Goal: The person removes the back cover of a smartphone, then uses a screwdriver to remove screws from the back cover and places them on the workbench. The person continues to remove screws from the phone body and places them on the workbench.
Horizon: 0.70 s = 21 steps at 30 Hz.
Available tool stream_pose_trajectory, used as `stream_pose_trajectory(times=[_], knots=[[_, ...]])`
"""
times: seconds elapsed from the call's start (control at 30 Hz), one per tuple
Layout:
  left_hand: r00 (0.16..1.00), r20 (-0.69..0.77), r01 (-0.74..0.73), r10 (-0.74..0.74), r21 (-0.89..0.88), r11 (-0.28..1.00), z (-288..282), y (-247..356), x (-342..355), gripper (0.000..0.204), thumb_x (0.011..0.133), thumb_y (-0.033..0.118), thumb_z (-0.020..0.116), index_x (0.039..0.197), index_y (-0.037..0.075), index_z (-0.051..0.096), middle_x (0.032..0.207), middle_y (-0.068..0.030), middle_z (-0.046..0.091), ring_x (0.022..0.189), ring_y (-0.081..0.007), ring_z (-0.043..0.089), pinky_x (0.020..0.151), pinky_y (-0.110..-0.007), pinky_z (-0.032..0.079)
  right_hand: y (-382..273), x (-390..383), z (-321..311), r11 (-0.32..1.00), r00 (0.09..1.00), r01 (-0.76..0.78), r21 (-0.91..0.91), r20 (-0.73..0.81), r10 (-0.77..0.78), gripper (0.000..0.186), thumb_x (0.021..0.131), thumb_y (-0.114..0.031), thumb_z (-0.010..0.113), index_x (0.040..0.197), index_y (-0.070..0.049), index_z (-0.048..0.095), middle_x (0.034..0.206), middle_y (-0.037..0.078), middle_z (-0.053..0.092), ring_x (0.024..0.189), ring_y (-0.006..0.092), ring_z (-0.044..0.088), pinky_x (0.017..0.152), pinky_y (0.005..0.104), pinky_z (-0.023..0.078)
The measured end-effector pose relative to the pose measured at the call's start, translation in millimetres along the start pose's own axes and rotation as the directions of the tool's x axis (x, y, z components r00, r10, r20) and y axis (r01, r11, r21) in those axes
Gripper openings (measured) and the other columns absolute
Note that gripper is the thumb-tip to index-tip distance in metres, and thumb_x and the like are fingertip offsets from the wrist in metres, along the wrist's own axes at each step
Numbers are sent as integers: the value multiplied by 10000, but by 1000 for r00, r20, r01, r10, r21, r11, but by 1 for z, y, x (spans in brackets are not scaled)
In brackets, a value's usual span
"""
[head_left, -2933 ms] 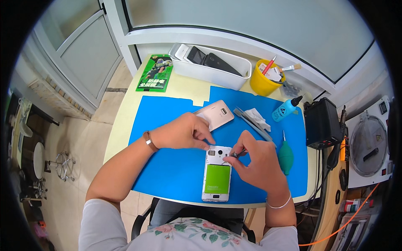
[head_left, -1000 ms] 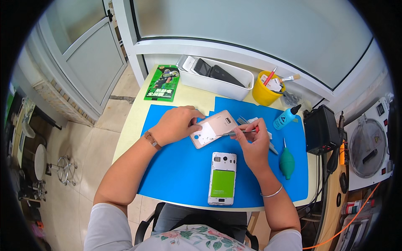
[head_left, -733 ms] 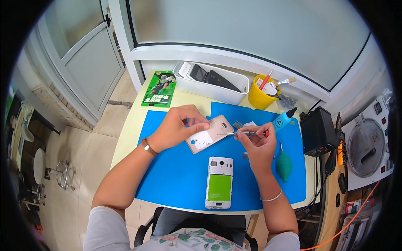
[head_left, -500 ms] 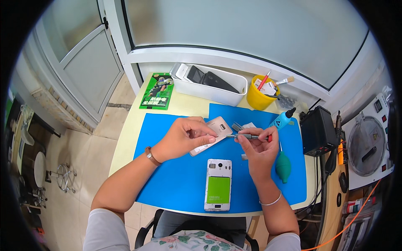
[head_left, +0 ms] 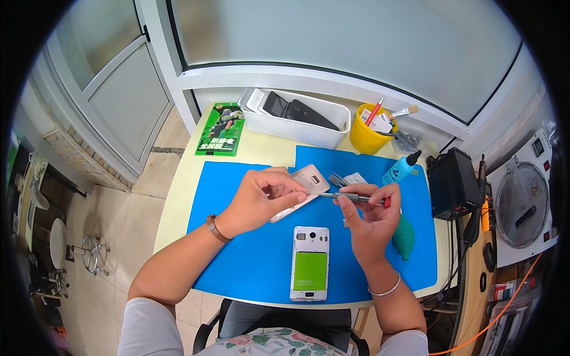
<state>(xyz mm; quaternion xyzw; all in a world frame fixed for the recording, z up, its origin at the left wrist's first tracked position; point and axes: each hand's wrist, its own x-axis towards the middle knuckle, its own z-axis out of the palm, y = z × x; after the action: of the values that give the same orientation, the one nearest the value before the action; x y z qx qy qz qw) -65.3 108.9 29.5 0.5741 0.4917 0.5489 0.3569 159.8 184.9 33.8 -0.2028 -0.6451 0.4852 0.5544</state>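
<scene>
Phone (head_left: 319, 240) opened on the blue mat (head_left: 237, 255), battery (head_left: 310, 272) in place
Back cover (head_left: 311, 178) off, beyond it; right hand (head_left: 373, 215) grip clamped on a screwdriver (head_left: 348, 196), left hand (head_left: 264, 196) fingertips together at its tip (pinching what, I cannot tell).

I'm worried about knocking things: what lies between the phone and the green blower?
Between phone and blower, the head view shows the right hand and wrist over the blue mat.
</scene>
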Motion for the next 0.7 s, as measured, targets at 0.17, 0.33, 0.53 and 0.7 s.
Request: stream_pose_trajectory(times=[0.17, 0.33, 0.53, 0.7], knots=[[999, -25, -41, 43, 83, 996, 1, 3, -1, 144, 896, 112, 867, 1036, 77, 853, 768, 14, 623, 670, -51, 466, 591, -222, 367, 1, 1, -2, 999, 999, 32, 3, -3, -32, 494, 865, 73, 841, 1010, -106, 403, 1033, 209, 737, 1043, 276, 766, 836, 323, 658], [994, -22, -97, 104, 213, 972, 4, 7, -3, 157, 869, 63, 873, 1020, 101, 859, 733, 23, 577, 648, -59, 457, 587, -230, 379, 0, 0, -4, 999, 999, 47, 11, 4, -47, 487, 864, 78, 838, 1006, -99, 408, 1035, 212, 737, 1029, 267, 765, 840, 324, 657], [995, -26, -91, 100, 245, 965, 3, 6, -3, 176, 849, 41, 879, 1014, 100, 860, 712, 28, 538, 643, -61, 466, 595, -234, 408, -3, -1, -3, 999, 998, 41, -13, 36, -41, 478, 864, 74, 839, 1003, -92, 414, 1035, 223, 743, 1009, 252, 765, 841, 319, 651], [995, -33, -83, 95, 251, 964, 3, 8, -2, 181, 841, 43, 885, 1010, 100, 861, 679, 36, 505, 635, -62, 466, 590, -234, 409, -2, -1, -4, 997, 996, 75, -33, 53, -73, 469, 867, 69, 837, 1000, -91, 417, 1044, 229, 748, 989, 241, 764, 834, 309, 644]])
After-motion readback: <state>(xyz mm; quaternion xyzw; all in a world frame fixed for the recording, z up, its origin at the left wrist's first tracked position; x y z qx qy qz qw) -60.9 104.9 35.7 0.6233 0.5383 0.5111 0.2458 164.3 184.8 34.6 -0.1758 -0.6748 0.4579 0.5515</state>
